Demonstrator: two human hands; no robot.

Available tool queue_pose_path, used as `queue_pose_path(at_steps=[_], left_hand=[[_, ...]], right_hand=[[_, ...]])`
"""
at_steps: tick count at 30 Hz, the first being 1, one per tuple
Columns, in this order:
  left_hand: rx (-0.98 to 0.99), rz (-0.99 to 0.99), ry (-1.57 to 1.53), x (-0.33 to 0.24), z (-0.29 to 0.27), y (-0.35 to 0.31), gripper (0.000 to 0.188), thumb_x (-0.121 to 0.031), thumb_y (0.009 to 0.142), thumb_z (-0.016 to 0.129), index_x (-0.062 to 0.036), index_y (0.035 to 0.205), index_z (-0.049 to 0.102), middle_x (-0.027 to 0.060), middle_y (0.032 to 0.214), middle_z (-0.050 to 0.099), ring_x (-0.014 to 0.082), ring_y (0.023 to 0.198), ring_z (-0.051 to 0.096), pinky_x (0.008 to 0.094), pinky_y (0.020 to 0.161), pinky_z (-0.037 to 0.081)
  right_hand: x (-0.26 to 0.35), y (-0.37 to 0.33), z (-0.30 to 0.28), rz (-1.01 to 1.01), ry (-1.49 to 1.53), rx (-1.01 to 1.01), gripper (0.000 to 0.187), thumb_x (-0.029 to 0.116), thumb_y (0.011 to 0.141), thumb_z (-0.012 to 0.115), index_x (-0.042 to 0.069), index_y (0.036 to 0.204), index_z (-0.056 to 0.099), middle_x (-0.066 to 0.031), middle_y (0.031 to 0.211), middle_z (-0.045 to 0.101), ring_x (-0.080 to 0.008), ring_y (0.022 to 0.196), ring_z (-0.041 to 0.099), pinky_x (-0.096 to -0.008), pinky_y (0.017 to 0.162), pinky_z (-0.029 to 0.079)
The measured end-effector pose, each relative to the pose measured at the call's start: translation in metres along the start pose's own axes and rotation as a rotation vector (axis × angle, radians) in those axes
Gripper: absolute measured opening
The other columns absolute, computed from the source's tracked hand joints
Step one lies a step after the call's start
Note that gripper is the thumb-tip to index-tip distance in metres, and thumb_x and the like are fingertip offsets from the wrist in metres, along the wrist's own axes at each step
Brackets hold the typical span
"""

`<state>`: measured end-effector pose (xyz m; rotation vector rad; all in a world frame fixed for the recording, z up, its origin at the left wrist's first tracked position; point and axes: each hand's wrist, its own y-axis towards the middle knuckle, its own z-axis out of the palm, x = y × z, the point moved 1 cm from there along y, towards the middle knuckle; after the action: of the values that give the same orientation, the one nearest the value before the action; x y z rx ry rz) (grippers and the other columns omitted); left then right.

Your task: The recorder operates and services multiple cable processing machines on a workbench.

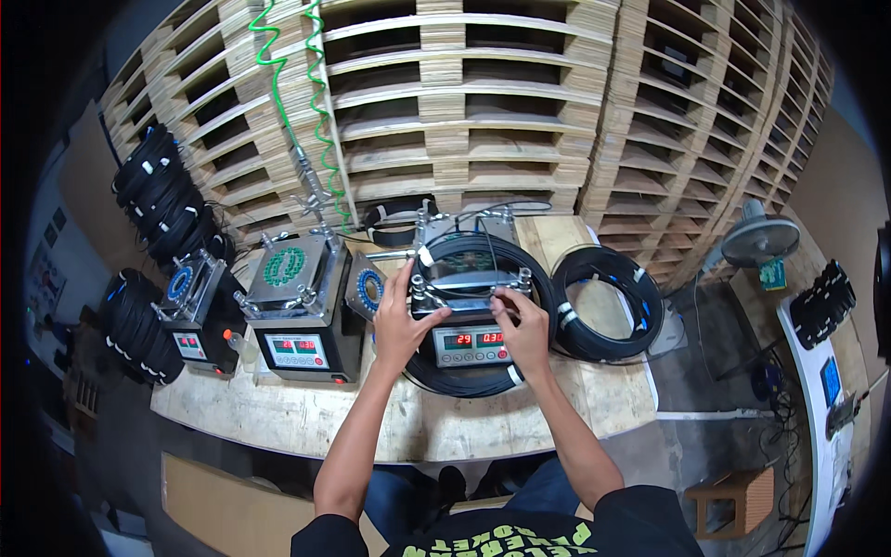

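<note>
My left hand (397,320) rests on the left edge of a small metal machine (469,320) with a red digit panel on its front, fingers spread against the black cable coil (483,252) looped around it. My right hand (522,323) sits on the machine's top right, fingertips pinching at the coil near a metal post. Whether the fingers close on the cable cannot be told. The coil carries white tape bands and hangs over the machine's front.
A second cable coil (608,302) lies to the right on the wooden table (306,408). Two similar machines (295,311) (195,311) stand to the left. More coils (158,200) hang at far left. Stacked wooden pallets (520,102) rise behind, with a green spiral hose (316,102). A fan (759,239) stands right.
</note>
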<state>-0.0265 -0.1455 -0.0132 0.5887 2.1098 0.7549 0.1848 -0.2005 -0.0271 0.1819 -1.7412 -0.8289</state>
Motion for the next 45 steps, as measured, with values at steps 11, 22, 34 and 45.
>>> queue_pose_path(at_steps=[11,22,34,45], left_hand=[[0.039,-0.081,0.028,0.001,-0.007,-0.005,0.091,-0.04,0.07,0.085,-0.0114,0.145,0.042,0.0183,0.135,0.053,0.0373,0.119,0.057,0.0427,0.095,0.05],[0.303,-0.072,-0.228,0.021,-0.026,0.006,0.086,-0.039,0.082,0.078,-0.0093,0.15,0.034,0.0214,0.147,0.042,0.0343,0.136,0.043,0.041,0.111,0.036],[0.537,0.006,-0.308,0.072,0.013,0.143,0.03,-0.009,0.089,0.068,0.0035,0.116,0.067,0.0131,0.103,0.073,0.0187,0.092,0.071,0.0324,0.083,0.055],[0.577,0.282,0.248,0.056,0.052,0.173,0.026,-0.034,0.079,0.078,-0.0138,0.095,0.076,0.0176,0.078,0.069,0.0376,0.074,0.067,0.0427,0.068,0.055]], right_hand=[[-0.003,0.141,-0.029,-0.041,-0.214,0.228,0.017,0.008,0.09,0.06,-0.002,0.099,0.071,-0.0121,0.076,0.069,-0.0134,0.067,0.062,-0.0289,0.064,0.05],[-0.076,0.212,0.025,0.196,-0.361,0.989,0.038,0.024,0.095,0.065,0.002,0.126,0.062,-0.0035,0.086,0.066,-0.0113,0.072,0.057,-0.029,0.064,0.051],[-0.068,0.202,0.044,-0.139,-0.499,0.822,0.025,0.013,0.08,0.077,-0.006,0.09,0.064,-0.02,0.076,0.064,-0.0332,0.068,0.062,-0.0407,0.064,0.048],[-0.063,0.189,0.026,-0.207,-0.469,0.661,0.028,0.009,0.076,0.065,-0.003,0.101,0.071,-0.0243,0.096,0.069,-0.0385,0.093,0.067,-0.0401,0.08,0.053]])
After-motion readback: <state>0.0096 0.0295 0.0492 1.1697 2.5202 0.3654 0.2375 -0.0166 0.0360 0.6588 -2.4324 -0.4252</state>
